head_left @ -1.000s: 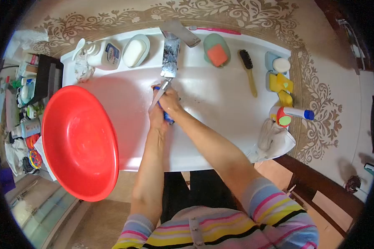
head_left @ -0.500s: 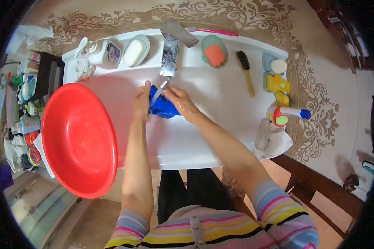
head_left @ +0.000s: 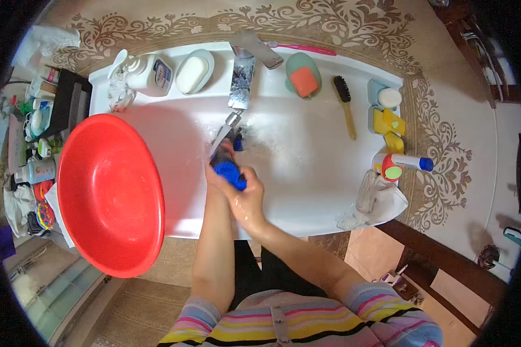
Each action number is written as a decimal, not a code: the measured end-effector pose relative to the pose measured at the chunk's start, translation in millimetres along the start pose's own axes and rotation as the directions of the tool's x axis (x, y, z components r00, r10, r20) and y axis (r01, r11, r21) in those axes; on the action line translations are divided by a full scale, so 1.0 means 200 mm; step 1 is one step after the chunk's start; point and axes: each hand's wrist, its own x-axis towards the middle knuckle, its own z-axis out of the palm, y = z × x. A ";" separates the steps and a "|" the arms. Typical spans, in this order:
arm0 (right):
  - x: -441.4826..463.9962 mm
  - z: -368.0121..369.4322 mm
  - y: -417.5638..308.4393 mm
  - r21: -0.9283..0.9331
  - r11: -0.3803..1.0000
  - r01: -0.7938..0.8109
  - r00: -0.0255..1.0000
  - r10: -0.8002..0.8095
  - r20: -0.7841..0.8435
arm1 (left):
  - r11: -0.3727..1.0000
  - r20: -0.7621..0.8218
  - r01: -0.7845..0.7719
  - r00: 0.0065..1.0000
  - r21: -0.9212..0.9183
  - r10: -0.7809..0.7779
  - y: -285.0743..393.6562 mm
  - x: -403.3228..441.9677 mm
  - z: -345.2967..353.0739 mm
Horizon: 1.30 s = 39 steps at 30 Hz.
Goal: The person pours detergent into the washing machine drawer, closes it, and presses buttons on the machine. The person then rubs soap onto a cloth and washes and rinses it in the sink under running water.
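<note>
A wet blue-and-dark cloth piece [head_left: 230, 174] is bunched between my hands over the white sink; its exact kind cannot be made out. My right hand [head_left: 248, 195] wraps round its lower end, the thumb pressed on the blue part. Against the other side lies my left hand [head_left: 216, 178], largely covered by the cloth, its fingers blurred. From the metal tap [head_left: 233, 119] a stream of water runs down onto the upper, dark end of the cloth. Splashed water and suds lie on the sink [head_left: 295, 173] to the right of the tap.
A big red basin [head_left: 110, 196] stands at the left. Along the back ledge are a pump bottle [head_left: 156, 75], white soap [head_left: 192, 75], orange soap [head_left: 304, 81] and a pink toothbrush [head_left: 307, 49]. A wooden brush [head_left: 346, 107], yellow sponges [head_left: 388, 121] and a blue-capped tube [head_left: 411, 161] lie at the right.
Both hands have come closer together and down toward me, away from the tap. The cloth, spread under the water before, is now bunched up, with my right hand round its lower end.
</note>
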 end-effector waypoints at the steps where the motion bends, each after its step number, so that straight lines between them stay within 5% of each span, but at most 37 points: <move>1: -0.01 -0.03 0.06 -0.384 0.871 0.307 0.951 -0.293 0.096 | 0.996 0.048 0.034 0.998 0.085 -0.038 0.09 0.03 -0.11; 2: 0.05 -0.04 0.08 -0.425 0.748 0.510 0.860 -0.454 0.233 | 0.996 0.044 0.039 0.998 0.086 -0.043 0.08 0.05 -0.17; 3: 0.14 -0.01 0.04 -0.425 0.749 0.508 0.861 -0.457 0.223 | 0.958 0.209 -0.066 0.978 0.280 0.006 0.04 0.08 -0.21; 5: 0.33 0.06 -0.06 -0.711 0.579 0.400 0.911 -0.334 0.240 | 0.872 0.374 -0.198 0.927 0.448 0.018 -0.07 0.05 -0.12; 6: 0.40 0.07 -0.02 -0.709 0.587 0.391 0.915 -0.330 0.232 | 0.714 0.154 -0.250 0.968 0.654 0.198 -0.19 -0.05 0.08; 7: 0.49 0.07 0.06 -0.589 0.774 0.235 0.971 -0.162 0.174 | 0.517 -0.022 -0.213 0.912 0.829 0.411 -0.25 -0.11 0.20; 8: 0.53 0.08 0.10 -0.440 0.897 0.049 0.989 0.016 0.144 | 0.514 -0.026 -0.203 0.915 0.834 0.403 -0.15 -0.08 0.14; 9: 0.44 0.08 0.13 -0.440 0.896 0.050 0.991 0.010 0.132 | 0.559 0.163 -0.250 0.966 0.791 0.202 0.04 -0.02 0.04; 10: 0.28 0.08 0.18 -0.484 0.818 0.309 0.948 -0.226 0.223 | 0.616 0.358 -0.282 0.934 0.735 -0.001 0.12 0.04 -0.01; 11: 0.20 0.08 0.21 -0.503 0.677 0.537 0.843 -0.429 0.324 | 0.621 0.358 -0.275 0.934 0.734 -0.010 0.10 0.02 -0.01; 12: 0.20 0.08 0.21 -0.509 0.675 0.534 0.845 -0.428 0.320 | 0.597 0.242 -0.274 0.961 0.754 0.136 0.06 -0.05 0.02; 14: 0.22 0.09 0.20 -0.559 0.596 0.577 0.816 -0.448 0.365 | 0.759 0.034 -0.211 0.970 0.615 0.241 -0.08 -0.16 0.13; 15: 0.31 0.10 0.18 -0.560 0.609 0.562 0.826 -0.440 0.352 | 0.869 0.438 -0.197 0.899 0.454 -0.025 0.02 -0.02 -0.05; 16: 0.50 0.13 0.13 -0.642 0.740 0.201 0.976 -0.096 0.194 | 0.673 0.141 -0.223 0.974 0.706 0.175 -0.08 -0.08 0.06; 17: 0.61 0.14 0.10 -0.658 0.730 -0.185 0.964 0.265 0.022 | 0.435 -0.094 -0.118 0.895 0.892 0.436 -0.20 -0.12 0.18; 18: 0.57 0.13 0.12 -0.651 0.734 -0.192 0.963 0.270 0.020 | 0.428 -0.097 -0.112 0.894 0.897 0.438 -0.09 -0.08 0.11; 20: 0.48 0.08 0.12 -0.419 0.874 0.244 0.937 -0.102 0.333 | 0.186 0.210 -0.251 0.954 0.950 0.215 0.20 0.08 -0.08; 21: 0.39 0.07 0.11 -0.430 0.867 0.253 0.937 -0.109 0.332 | 0.197 0.214 -0.255 0.955 0.947 0.206 0.16 0.12 -0.08; 24: 0.22 0.10 0.12 -0.620 0.408 0.671 0.716 -0.574 0.397 | 0.333 0.105 -0.191 0.960 0.923 0.258 0.03 0.09 -0.01; 25: 0.35 0.10 0.19 -0.620 0.415 0.666 0.721 -0.573 0.391 | 0.370 0.065 -0.169 0.959 0.914 0.277 -0.01 0.05 0.05; 27: 0.65 0.09 0.39 -0.728 0.632 0.267 0.962 -0.224 0.159 | 0.440 -0.018 -0.132 0.947 0.888 0.321 -0.08 -0.06 0.16; 29: 0.81 -0.02 0.19 -0.530 0.847 -0.039 0.993 0.094 0.076 | 0.315 -0.009 -0.096 0.949 0.944 0.315 -0.20 -0.14 0.41; 30: 0.84 -0.10 0.22 -0.314 0.940 -0.134 0.991 0.124 -0.051 | 0.199 -0.006 -0.056 0.954 0.978 0.301 -0.24 -0.17 0.50; 31: 0.86 -0.19 0.26 -0.075 0.978 -0.193 0.970 0.179 -0.165 | 0.204 -0.005 -0.059 0.954 0.977 0.298 -0.25 -0.19 0.55; 33: 0.70 -0.35 0.07 0.466 0.827 -0.315 0.902 0.414 -0.124 | 0.135 0.276 -0.397 0.808 0.908 0.521 -0.22 -0.24 0.61; 34: 0.65 -0.37 0.11 0.459 0.830 -0.318 0.904 0.412 -0.118 | -0.038 0.376 -0.458 0.675 0.888 0.635 -0.12 -0.20 0.51; 35: 0.62 -0.40 0.20 0.491 0.797 -0.351 0.855 0.486 -0.178 | -0.037 0.376 -0.462 0.671 0.886 0.639 -0.02 -0.16 0.36; 37: 0.59 -0.39 0.29 0.527 0.762 -0.378 0.801 0.554 -0.227 | 0.038 0.205 -0.440 0.491 0.897 0.846 0.14 -0.12 0.07; 39: 0.55 -0.30 0.36 0.533 0.730 -0.428 0.717 0.633 -0.292 | 0.530 -0.180 -0.324 0.698 0.784 0.693 0.18 -0.17 -0.09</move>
